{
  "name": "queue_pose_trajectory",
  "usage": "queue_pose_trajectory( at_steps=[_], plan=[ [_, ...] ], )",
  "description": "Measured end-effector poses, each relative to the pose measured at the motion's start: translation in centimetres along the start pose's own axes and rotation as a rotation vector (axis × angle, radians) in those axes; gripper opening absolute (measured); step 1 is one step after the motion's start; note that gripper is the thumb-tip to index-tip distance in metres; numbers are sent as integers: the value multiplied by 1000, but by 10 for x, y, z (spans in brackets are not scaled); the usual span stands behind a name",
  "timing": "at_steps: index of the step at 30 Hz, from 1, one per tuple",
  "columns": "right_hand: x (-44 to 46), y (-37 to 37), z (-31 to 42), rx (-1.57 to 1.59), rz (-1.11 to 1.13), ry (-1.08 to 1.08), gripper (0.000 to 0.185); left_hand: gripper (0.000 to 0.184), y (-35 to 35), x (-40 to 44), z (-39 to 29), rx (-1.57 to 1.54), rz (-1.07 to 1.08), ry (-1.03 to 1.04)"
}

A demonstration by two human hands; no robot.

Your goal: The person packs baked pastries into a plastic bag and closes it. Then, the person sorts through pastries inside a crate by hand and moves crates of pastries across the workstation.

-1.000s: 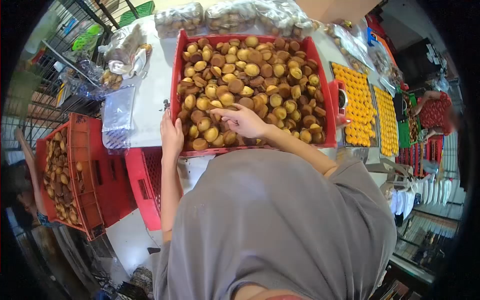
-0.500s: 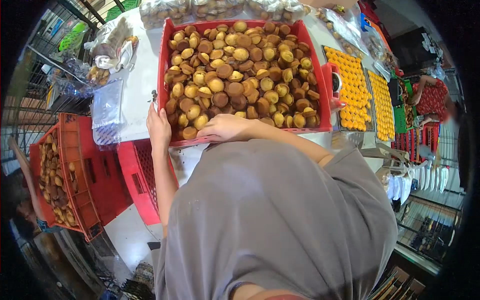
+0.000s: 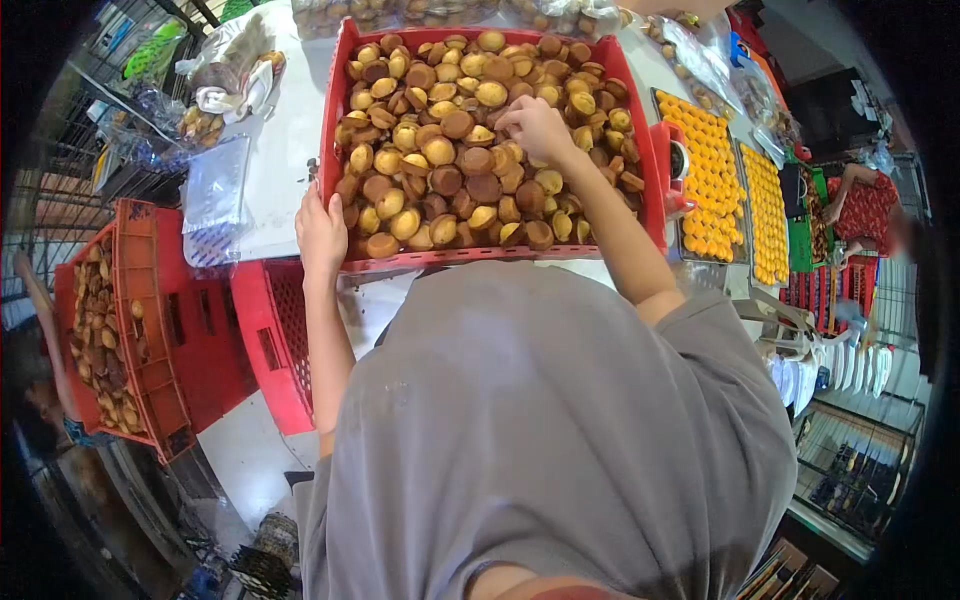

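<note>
While the left hand [image 3: 322, 232] rests at the near left corner of the red crate [image 3: 450, 257], the right hand [image 3: 537, 130] is out over the heap of small round cakes [image 3: 456, 125], a little right of the middle and toward the far half. The cakes closest to the right fingertips lie directly beneath them and just to their left, so the right hand is plainly the nearer one; the left is well apart from these, beside the cakes along the left wall. The right fingers are bent and drawn partly together, tips pointing down and leftward into the heap — whether they have hold of a cake I cannot tell, since the hand hides what is under it. The left hand has its thumb parted from the fingers at the rim, but the view does not settle whether it grips the wall or only leans on it. The cakes are round and lie at all angles, some pale side up, some brown, so no single one gives a clear long axis; the crate's longer side runs left to right, across the front of the body, and the right forearm crosses its near rim at a slant. A transparent packet [image 3: 215, 190] lies flat on the white table [image 3: 275, 150], left of the crate — nearer the left hand — and trays of yellow pieces [image 3: 698, 180] stand beyond the right wall.
</note>
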State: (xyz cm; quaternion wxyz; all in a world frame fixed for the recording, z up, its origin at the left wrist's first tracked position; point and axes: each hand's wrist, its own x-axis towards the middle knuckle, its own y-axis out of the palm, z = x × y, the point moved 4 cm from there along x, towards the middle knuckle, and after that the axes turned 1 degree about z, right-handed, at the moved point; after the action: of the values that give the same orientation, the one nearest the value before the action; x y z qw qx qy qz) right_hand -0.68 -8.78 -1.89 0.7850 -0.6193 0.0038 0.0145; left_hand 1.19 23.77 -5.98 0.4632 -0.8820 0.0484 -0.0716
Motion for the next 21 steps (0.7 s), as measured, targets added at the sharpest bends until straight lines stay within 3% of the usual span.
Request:
queue_pose_trajectory(
  at_steps=[5,9,11,16,19,21],
  plan=[
    [5,11,-4,261,101,66,19,44,-2,-1,-2,-8,5,-14],
    [3,14,12,11,24,-113,19,47,-1,-1,-2,-31,28,-30],
    [4,12,16,-156,-125,-285,16,48,-1,-1,-2,-35,36,-38],
    [10,18,12,-199,-187,-451,17,52,2,1,3,-62,64,-61],
    [14,10,18,-123,-93,-451,20,54,2,0,2,-53,65,-72],
    [15,12,21,33,195,-299,30,54,0,0,-1,-59,75,-77]
  ],
)
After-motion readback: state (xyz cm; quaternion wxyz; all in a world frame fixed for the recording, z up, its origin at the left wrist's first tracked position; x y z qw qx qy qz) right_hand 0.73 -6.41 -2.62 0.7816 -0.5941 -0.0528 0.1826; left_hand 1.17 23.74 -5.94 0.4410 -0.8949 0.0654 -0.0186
